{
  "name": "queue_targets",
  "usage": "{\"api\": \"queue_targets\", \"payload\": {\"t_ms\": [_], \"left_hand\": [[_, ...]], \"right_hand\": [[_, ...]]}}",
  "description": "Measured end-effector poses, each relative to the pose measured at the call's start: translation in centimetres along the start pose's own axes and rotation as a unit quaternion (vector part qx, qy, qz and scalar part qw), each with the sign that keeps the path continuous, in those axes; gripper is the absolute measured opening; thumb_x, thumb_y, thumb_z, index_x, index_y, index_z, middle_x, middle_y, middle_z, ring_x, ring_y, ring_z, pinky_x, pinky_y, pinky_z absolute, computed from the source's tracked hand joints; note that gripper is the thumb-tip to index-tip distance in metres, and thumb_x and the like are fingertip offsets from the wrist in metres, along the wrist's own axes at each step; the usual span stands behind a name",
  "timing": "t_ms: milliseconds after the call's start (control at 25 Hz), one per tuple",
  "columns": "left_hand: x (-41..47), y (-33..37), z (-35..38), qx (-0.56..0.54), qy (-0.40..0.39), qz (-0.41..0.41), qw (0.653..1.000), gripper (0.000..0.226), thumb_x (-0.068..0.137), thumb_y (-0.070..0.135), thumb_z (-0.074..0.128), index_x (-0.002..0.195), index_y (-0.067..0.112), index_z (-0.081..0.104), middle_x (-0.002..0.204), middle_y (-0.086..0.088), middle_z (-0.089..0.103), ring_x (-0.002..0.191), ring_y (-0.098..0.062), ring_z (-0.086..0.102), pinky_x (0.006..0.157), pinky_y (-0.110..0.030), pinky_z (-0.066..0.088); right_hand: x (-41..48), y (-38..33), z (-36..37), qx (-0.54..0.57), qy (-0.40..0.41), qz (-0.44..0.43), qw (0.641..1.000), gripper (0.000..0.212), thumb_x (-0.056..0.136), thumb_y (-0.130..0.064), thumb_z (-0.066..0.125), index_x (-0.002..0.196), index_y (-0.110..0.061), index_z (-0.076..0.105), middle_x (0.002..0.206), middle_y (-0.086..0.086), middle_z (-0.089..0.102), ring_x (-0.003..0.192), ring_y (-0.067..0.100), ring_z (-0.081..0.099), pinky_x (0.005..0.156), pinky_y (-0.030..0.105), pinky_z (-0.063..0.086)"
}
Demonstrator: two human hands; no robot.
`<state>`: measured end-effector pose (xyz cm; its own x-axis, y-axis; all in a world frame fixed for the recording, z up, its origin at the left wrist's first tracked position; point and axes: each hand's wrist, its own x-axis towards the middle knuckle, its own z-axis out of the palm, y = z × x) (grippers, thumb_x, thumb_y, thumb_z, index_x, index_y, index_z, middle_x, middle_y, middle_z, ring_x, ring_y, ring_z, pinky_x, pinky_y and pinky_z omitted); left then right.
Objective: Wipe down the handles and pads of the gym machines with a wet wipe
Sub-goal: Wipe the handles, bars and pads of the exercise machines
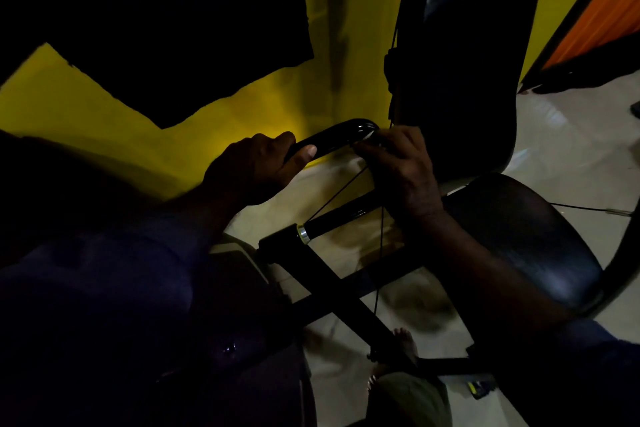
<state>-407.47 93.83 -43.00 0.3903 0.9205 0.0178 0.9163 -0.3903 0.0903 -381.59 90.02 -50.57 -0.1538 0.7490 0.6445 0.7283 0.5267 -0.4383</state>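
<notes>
A glossy black curved handle (341, 136) of a gym machine runs across the middle of the dim view. My left hand (254, 168) is wrapped around its near end, thumb on top. My right hand (398, 163) is closed over the handle's far bend beside the back pad; a small pale edge shows at its fingertips, but whether that is the wipe is too dark to tell. The black back pad (474, 55) stands upright behind the handle. The round black seat pad (526, 243) lies under my right forearm.
A black frame bar with a chrome collar (302, 232) crosses below my hands, with thin cables (381, 246) running down. The yellow and black wall (104, 107) is at the left, pale floor tiles (571, 135) at the right. My bare foot (405, 340) shows below.
</notes>
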Motion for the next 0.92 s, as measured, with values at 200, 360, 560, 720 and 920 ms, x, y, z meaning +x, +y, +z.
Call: {"api": "queue_targets", "payload": {"t_ms": [200,360,560,720,920], "left_hand": [[0.0,-0.1,0.0,0.006,0.005,0.006,1.0,0.053,0.099,0.072,0.029,0.082,0.022,0.037,0.059,0.002,0.038,0.048,-0.02,0.038,0.05,-0.03,0.025],[0.1,-0.2,0.2,-0.001,0.0,0.007,1.0,0.053,0.098,0.071,0.028,0.08,0.022,0.037,0.058,0.003,0.037,0.048,-0.017,0.036,0.051,-0.031,0.025],[0.2,0.0,0.0,-0.006,-0.012,-0.013,1.0,0.056,0.1,0.073,0.029,0.081,0.021,0.039,0.06,-0.001,0.043,0.053,-0.026,0.047,0.052,-0.033,0.034],[0.3,-0.3,0.2,-0.007,-0.011,-0.005,1.0,0.054,0.102,0.07,0.031,0.081,0.021,0.041,0.06,-0.003,0.045,0.052,-0.023,0.047,0.051,-0.032,0.033],[0.3,-0.1,0.0,-0.006,-0.007,0.0,1.0,0.056,0.101,0.072,0.029,0.079,0.022,0.04,0.059,0.0,0.042,0.05,-0.02,0.043,0.051,-0.031,0.028]], "right_hand": [[-6.7,0.0,0.2,-0.046,-0.086,0.043,0.994,0.052,0.078,0.017,0.074,0.126,-0.001,0.066,0.126,0.019,0.056,0.107,0.038,0.056,0.083,0.045,0.056],[-1.0,-0.1,0.5,0.01,-0.024,0.073,0.997,0.026,0.101,-0.009,0.063,0.125,-0.001,0.068,0.117,0.01,0.061,0.111,0.024,0.057,0.095,0.042,0.053],[-6.1,0.4,0.3,0.053,-0.107,0.126,0.985,0.026,0.094,-0.005,0.066,0.117,-0.016,0.073,0.124,0.012,0.06,0.119,0.03,0.058,0.098,0.033,0.051],[-4.8,-0.2,0.8,0.142,0.034,0.327,0.934,0.007,0.097,-0.017,0.07,0.102,-0.021,0.073,0.105,-0.004,0.067,0.1,-0.006,0.062,0.088,0.017,0.051],[3.0,1.6,0.9,0.414,-0.025,0.346,0.842,0.008,0.104,-0.029,0.059,0.108,-0.024,0.063,0.102,0.0,0.068,0.089,0.017,0.064,0.076,0.038,0.053]]}}
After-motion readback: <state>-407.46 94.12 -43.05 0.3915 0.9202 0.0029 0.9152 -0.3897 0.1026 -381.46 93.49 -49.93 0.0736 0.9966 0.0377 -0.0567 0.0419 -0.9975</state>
